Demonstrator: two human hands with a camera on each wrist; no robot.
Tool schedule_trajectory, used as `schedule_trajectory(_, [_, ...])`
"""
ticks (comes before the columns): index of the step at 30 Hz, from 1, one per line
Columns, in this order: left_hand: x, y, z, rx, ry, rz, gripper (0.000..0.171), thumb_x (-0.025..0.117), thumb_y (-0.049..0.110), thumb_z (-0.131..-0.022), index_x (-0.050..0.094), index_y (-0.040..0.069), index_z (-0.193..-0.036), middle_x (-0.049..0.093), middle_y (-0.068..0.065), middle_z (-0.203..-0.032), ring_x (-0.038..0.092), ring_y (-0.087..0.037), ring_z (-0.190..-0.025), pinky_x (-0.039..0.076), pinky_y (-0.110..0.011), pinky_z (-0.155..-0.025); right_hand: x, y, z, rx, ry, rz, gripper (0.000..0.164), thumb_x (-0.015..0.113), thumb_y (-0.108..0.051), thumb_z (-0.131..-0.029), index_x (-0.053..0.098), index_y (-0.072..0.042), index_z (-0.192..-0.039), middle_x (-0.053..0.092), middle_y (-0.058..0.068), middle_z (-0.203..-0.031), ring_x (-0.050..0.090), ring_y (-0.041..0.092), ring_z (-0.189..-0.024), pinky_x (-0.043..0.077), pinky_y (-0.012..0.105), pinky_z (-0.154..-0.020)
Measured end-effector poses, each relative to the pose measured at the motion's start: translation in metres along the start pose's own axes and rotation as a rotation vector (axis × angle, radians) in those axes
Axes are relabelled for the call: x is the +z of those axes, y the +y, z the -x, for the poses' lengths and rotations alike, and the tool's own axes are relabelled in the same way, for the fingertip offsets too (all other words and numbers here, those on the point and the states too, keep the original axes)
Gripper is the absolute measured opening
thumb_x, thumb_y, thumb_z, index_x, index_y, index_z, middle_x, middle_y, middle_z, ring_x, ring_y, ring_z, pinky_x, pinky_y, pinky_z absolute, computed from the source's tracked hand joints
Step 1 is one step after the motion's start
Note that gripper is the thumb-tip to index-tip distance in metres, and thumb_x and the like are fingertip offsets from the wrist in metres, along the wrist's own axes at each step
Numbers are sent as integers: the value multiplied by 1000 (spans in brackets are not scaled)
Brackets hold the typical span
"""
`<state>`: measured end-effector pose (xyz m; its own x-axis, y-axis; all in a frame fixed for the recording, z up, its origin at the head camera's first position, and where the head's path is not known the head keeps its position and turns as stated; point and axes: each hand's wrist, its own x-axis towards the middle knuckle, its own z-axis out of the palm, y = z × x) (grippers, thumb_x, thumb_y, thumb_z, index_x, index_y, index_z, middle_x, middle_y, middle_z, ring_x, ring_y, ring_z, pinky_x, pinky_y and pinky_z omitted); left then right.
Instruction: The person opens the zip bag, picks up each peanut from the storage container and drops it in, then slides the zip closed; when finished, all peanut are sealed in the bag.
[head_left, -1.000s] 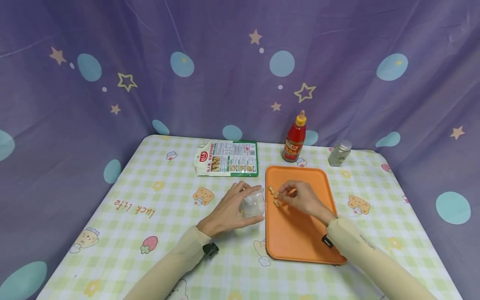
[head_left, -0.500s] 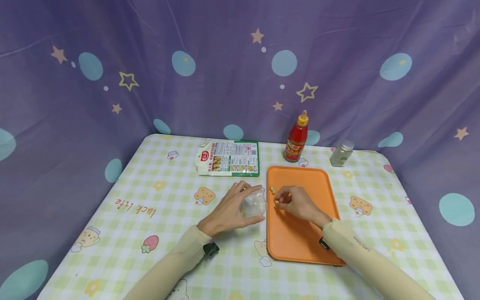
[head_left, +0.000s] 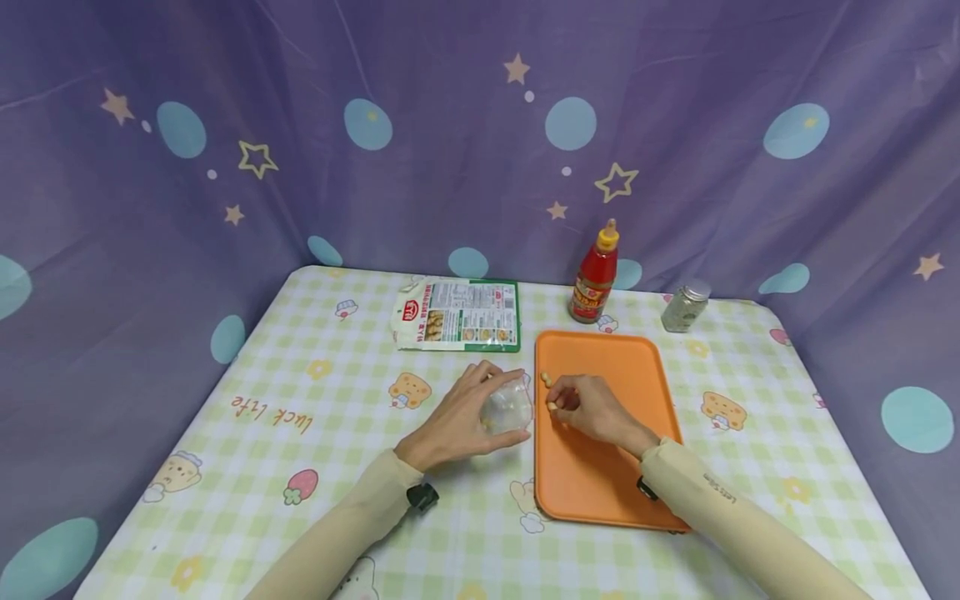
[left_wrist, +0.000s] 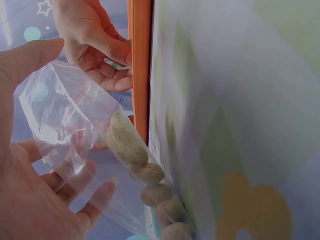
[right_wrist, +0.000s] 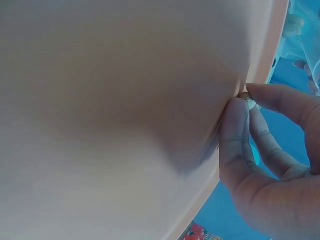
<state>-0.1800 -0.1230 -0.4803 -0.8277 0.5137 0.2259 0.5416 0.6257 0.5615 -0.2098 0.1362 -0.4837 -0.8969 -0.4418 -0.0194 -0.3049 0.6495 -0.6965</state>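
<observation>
My left hand [head_left: 450, 425] holds a clear plastic bag [head_left: 507, 408] open between spread thumb and fingers, just left of the orange tray [head_left: 581, 492]. Several peanuts [left_wrist: 125, 140] lie along the lower side of the bag in the left wrist view. Over the tray's left part, my right hand [head_left: 596, 408] pinches a peanut [right_wrist: 249, 102] between thumb and fingertips. Another peanut [head_left: 546, 379] lies on the tray by its left rim, just beyond those fingertips. The curled fingers partly hide the pinched peanut.
Behind the bag lies a printed food packet [head_left: 459, 315]. A red sauce bottle [head_left: 594, 283] with a yellow cap stands behind the tray, and a seasoning jar [head_left: 684, 307] is to its right. A purple curtain [head_left: 420, 192] closes off the back.
My right hand has come slightly nearer along the tray's left side and now pinches a peanut that lay there. The left hand and the bag have stayed in place.
</observation>
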Motion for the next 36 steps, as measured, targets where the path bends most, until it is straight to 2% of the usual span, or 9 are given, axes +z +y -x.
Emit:
schedule_trajectory(9, [-1, 0, -1, 2, -5, -2, 87, 78, 63, -84, 50, 24, -156, 50, 7, -127, 43, -11, -114, 44, -33, -92, -7, -1, 1, -2, 3, -16, 12, 78, 0, -88, 75, -6, -99, 73, 5, -86, 62, 10, -74, 49, 22, -67])
schedule_trajectory(20, [1, -1, 0, 14, 14, -1, 86, 80, 61, -83, 51, 23, -155, 52, 5, -126, 45, -12, -115, 44, -35, -94, -18, -15, 5, 1, 38, -44, 10, 78, -11, -92, 75, -10, -100, 72, 2, -90, 66, 14, -81, 56, 31, -77])
schedule_trajectory(36, [1, -1, 0, 19, 12, -1, 86, 82, 59, -82, 52, 23, -155, 51, 6, -123, 44, -11, -113, 43, -33, -92, -12, -47, 7, -83, 50, -148, 11, 78, -11, -92, 76, -12, -102, 75, 3, -95, 68, 13, -85, 58, 31, -80])
